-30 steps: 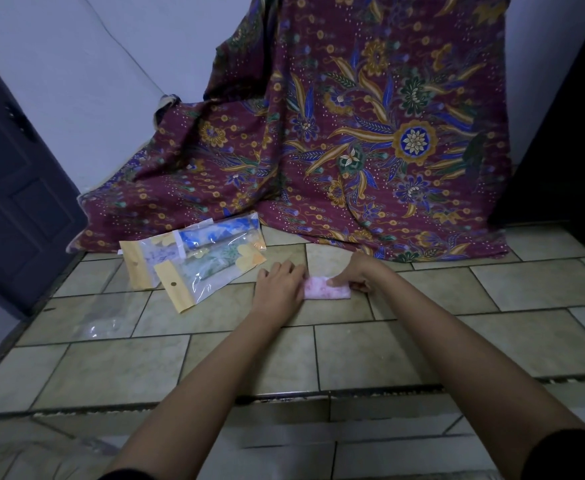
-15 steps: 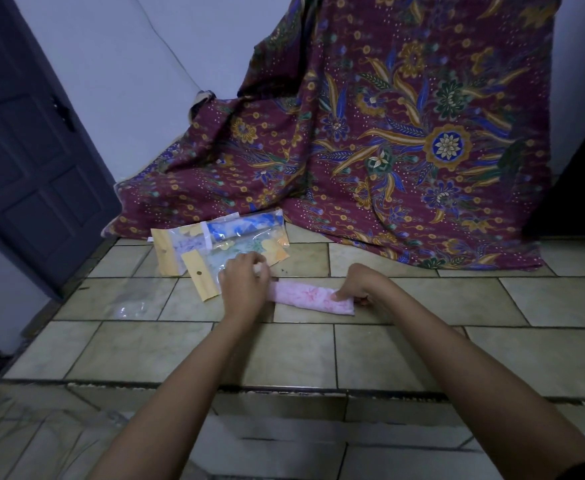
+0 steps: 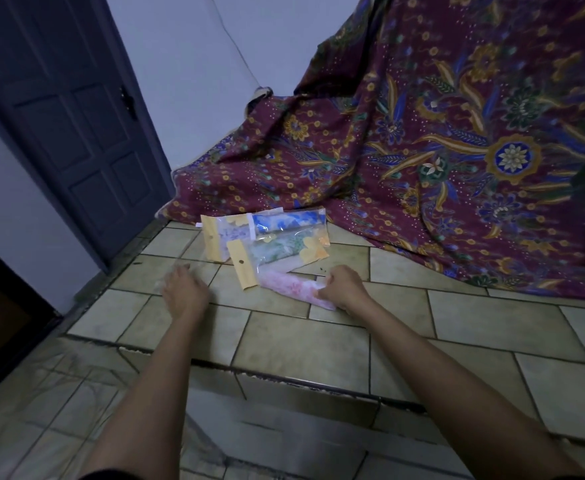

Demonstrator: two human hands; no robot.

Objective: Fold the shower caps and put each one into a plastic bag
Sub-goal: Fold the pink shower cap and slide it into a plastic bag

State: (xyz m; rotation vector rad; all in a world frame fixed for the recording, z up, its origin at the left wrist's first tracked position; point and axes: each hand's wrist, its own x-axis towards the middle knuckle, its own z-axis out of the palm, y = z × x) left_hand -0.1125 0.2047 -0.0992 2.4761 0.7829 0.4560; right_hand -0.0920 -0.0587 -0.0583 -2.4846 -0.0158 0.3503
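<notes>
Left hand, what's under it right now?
A clear plastic bag on the tiled floor, its blurry edges showing past the left hand. The hand covers most of it, so whether it is gripped cannot be seen.

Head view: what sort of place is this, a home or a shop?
Probably a room in a home: a beige tiled floor with a step, a dark blue panelled door on the left, and a maroon floral cloth draped against the pale wall.

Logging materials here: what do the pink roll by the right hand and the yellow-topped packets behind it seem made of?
Pink shower cap: probably thin plastic film, crinkled, faintly printed. Packets: clear glossy plastic, contents show through; yellow headers look like matte card, one with a punched hole.
</notes>
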